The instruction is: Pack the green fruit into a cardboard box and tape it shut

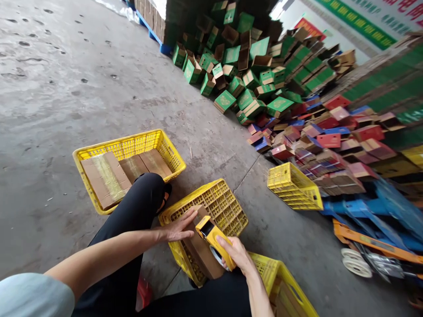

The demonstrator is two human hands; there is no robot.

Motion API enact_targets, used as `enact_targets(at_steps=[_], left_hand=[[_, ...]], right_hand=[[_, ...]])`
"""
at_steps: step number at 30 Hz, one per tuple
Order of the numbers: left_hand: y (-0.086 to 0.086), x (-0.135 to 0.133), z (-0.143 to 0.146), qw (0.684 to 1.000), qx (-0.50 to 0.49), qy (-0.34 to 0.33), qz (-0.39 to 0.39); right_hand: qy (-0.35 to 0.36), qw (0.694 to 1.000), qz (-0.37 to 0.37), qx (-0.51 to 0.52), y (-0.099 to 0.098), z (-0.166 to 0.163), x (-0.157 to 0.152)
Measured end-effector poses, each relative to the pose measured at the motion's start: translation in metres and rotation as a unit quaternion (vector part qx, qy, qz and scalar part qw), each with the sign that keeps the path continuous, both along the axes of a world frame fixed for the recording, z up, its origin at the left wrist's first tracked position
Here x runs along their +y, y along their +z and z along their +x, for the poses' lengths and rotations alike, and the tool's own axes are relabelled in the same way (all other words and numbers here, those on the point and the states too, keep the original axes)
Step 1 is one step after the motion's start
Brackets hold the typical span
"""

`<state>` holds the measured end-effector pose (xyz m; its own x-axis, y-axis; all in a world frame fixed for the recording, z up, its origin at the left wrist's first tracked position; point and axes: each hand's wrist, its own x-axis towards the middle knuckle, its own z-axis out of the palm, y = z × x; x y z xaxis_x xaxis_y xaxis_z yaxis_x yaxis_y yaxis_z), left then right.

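Observation:
A brown cardboard box (202, 253) rests on an upturned yellow plastic crate (224, 207) in front of me. My left hand (178, 228) lies flat on the box's top left edge with its fingers stretched out. My right hand (238, 255) grips a yellow tape dispenser (213, 235), whose head presses on the box top. A roll of tape shows under that hand.
A yellow crate (90, 152) with flat cardboard pieces stands to the left on the concrete floor. Another yellow crate (292, 187) lies to the right, a third (284, 286) sits by my right arm. Heaps of green, red and blue boxes (284, 101) fill the back right, beside a pallet jack (373, 246).

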<state>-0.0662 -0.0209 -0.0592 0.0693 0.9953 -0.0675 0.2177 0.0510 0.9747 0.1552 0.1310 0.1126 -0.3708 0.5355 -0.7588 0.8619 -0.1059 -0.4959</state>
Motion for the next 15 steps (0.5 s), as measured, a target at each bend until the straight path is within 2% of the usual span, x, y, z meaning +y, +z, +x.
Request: enact_targets(at_steps=[6, 10, 15], left_hand=[[0.005, -0.004, 0.005, 0.985, 0.139, 0.015, 0.097], [0.012, 0.002, 0.003, 0.965, 0.218, -0.017, 0.142], [0.017, 0.010, 0.002, 0.953, 0.251, -0.055, 0.161]], right_hand=[[-0.016, 1.000, 0.001, 0.025, -0.003, -0.001, -0.007], [-0.023, 0.999, 0.006, 0.026, -0.009, 0.003, -0.005], [-0.029, 0.999, -0.003, 0.042, -0.020, 0.006, 0.000]])
